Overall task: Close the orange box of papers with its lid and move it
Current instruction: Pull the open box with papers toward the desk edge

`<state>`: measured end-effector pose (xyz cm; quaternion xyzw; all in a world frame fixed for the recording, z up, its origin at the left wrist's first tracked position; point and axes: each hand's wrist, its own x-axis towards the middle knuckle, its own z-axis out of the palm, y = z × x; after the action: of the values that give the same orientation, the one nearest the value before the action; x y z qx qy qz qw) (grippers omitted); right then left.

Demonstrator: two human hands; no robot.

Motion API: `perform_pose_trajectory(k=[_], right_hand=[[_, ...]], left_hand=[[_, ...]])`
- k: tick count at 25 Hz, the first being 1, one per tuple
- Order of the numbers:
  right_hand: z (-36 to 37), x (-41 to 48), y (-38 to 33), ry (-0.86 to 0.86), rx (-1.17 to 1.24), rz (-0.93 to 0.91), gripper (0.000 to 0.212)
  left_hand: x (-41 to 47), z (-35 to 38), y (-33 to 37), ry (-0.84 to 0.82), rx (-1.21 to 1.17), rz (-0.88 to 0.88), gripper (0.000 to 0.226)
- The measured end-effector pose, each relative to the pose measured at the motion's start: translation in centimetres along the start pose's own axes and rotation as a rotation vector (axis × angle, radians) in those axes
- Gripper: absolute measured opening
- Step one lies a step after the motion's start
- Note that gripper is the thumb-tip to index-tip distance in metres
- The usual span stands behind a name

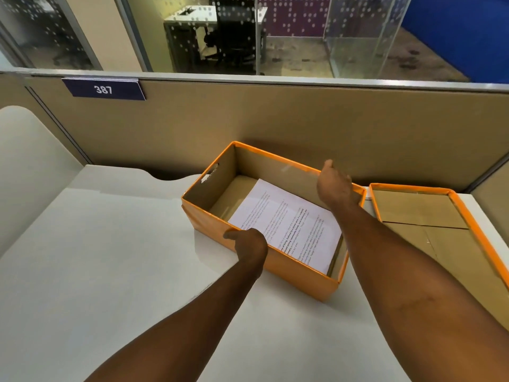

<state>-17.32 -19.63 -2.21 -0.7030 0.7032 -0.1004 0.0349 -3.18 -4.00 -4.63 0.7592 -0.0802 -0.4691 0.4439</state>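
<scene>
Left hand (249,242) pinching the orange box (256,260) near wall, right hand (334,186) spread on its far rim; the lid (465,213) at 3 o'clock could be knocked.

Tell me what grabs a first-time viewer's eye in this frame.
The open orange cardboard box at the middle of the white desk stands out first, with printed white paper sheets lying inside. The left hand grips its near wall, and the right hand rests on its far rim. Its orange-edged cardboard lid lies upside down to the right.
</scene>
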Motion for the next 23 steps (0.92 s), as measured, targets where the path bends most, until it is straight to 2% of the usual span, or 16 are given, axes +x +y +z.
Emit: perform_pose_trajectory(k=[4,7,10,15,20,23], right_hand=[[-1.7,-1.7,0.2,0.027,0.008,0.076,0.033],[-3.1,-4.6,0.8,-0.018,0.065,0.168,0.032],[-4.8,-8.4,1.3,-0.048,0.130,0.250,0.040],[-7.6,-17.5,1.9,-0.133,0.167,0.326,0.052],[-7.7,-26.0,1.6,-0.147,0.165,0.334,0.042],[-7.7,-29.9,1.8,-0.165,0.194,0.299,0.040]], left_hand=[[-0.4,-1.2,0.4,-0.008,0.095,0.081,0.051],[-2.9,-2.8,1.2,-0.065,-0.010,0.050,0.046],[-5.0,-4.7,1.3,-0.083,0.031,0.091,0.060],[-8.7,-9.4,-0.6,-0.162,-0.018,0.216,0.050],[-11.3,-13.7,-2.6,-0.138,0.000,0.389,0.050],[-12.0,-16.3,-3.9,-0.125,0.042,0.423,0.048]])
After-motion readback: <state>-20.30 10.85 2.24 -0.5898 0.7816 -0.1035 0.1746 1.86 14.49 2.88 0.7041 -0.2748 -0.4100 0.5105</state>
